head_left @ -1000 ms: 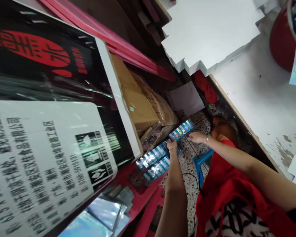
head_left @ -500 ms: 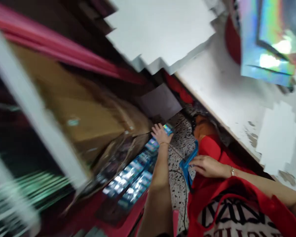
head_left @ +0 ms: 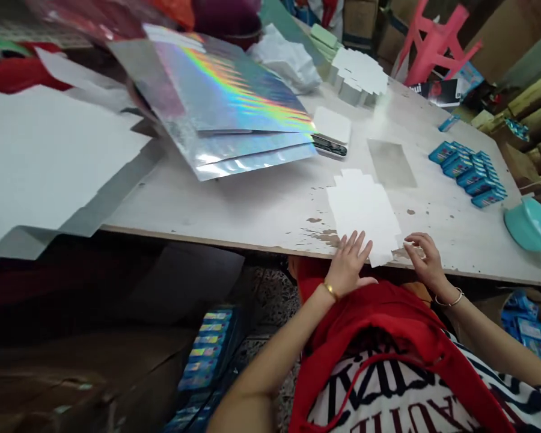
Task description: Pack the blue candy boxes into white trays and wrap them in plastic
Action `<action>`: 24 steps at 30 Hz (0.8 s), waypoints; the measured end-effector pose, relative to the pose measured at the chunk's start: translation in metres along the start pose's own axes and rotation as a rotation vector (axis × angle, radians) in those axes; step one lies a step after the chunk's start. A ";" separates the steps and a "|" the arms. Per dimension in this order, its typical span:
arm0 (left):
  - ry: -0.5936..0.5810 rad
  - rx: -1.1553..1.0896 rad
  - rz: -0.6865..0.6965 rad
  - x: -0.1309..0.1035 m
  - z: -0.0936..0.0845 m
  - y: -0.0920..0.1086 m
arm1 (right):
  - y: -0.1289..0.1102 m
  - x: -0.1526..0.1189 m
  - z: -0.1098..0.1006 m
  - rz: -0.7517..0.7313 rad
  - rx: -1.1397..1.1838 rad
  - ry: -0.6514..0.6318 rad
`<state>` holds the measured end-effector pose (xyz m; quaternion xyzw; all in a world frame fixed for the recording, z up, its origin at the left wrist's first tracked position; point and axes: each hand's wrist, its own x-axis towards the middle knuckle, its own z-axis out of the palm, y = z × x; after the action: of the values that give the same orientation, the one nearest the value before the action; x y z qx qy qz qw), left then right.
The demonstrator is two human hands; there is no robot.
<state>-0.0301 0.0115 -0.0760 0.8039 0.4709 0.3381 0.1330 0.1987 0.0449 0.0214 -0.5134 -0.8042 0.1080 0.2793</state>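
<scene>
A flat white cut-out carton blank (head_left: 363, 207) with notched edges lies at the table's front edge. My left hand (head_left: 349, 264) is open, its spread fingertips on the near-left part of the blank. Just off the blank's right corner, my right hand (head_left: 426, 260) has loosely bent fingers with a gap between thumb and forefinger; nothing shows in it.
Shiny holographic sheets (head_left: 252, 108) jut over the table (head_left: 261, 210). White blanks (head_left: 49, 156) are stacked at left, others (head_left: 360, 72) behind. Small blue boxes (head_left: 471, 171) and a turquoise bowl (head_left: 529, 224) stand right. Blue packs (head_left: 207, 349) sit low beside a carton.
My left hand has come up from the blue packs beside the carton to the white blank. My right hand has left the blue object by my lap for the table edge. The view has swung right.
</scene>
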 end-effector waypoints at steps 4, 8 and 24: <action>-0.187 0.095 0.043 0.020 0.036 0.001 | 0.040 -0.042 -0.017 0.057 0.042 -0.018; -0.175 -0.004 0.094 0.014 0.030 -0.013 | 0.065 -0.064 -0.017 0.011 0.119 -0.050; -0.274 -0.019 0.092 -0.018 0.017 -0.011 | 0.142 -0.064 0.028 -0.440 0.183 -0.393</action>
<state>-0.0323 0.0037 -0.1022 0.8621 0.4076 0.2354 0.1877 0.3115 0.0547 -0.0889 -0.2687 -0.9216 0.2142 0.1802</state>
